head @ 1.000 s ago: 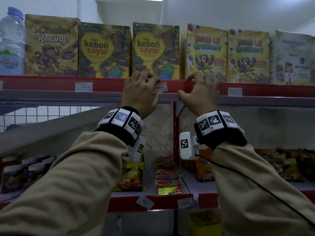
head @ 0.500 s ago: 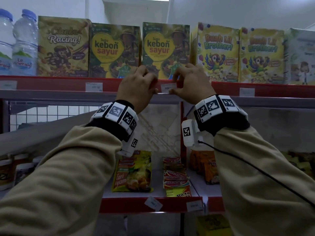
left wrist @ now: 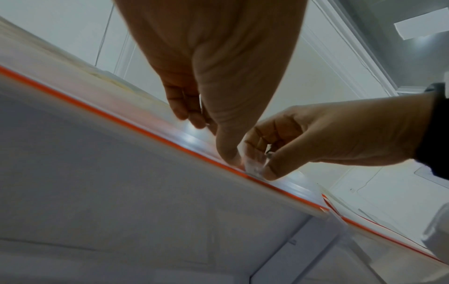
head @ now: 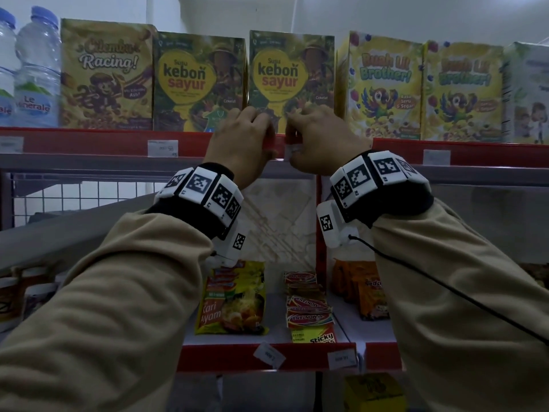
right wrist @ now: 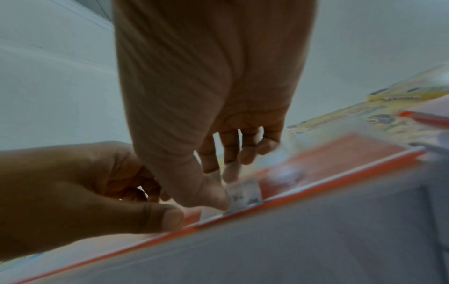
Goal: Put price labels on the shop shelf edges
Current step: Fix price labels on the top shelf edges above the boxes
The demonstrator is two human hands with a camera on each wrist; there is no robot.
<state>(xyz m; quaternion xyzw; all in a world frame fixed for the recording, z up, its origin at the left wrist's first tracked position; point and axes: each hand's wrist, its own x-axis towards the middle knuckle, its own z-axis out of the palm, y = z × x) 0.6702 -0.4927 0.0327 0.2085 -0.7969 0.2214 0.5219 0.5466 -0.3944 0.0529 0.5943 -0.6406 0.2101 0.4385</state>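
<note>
A small white price label (head: 292,150) sits on the red edge strip (head: 193,142) of the top shelf, below the right "kebon sayur" box. My right hand (head: 297,138) pinches this label (right wrist: 244,194) between thumb and fingers. My left hand (head: 263,135) is right beside it, fingers curled over the top of the strip and thumb (right wrist: 167,217) pressed on its front. In the left wrist view the label (left wrist: 253,166) shows between the right hand's thumb and forefinger, against the strip (left wrist: 121,119). Most of the label is hidden by my hands in the head view.
Cereal boxes (head: 107,75) line the top shelf, water bottles (head: 37,69) at its left end. Other labels (head: 162,148) (head: 436,157) sit on the same edge. The lower shelf (head: 237,356) holds noodle packets (head: 231,298) and two labels, one crooked (head: 269,355).
My right hand has moved left along the shelf edge to the label and taken hold of it. Both hands now meet there and cover most of the label.
</note>
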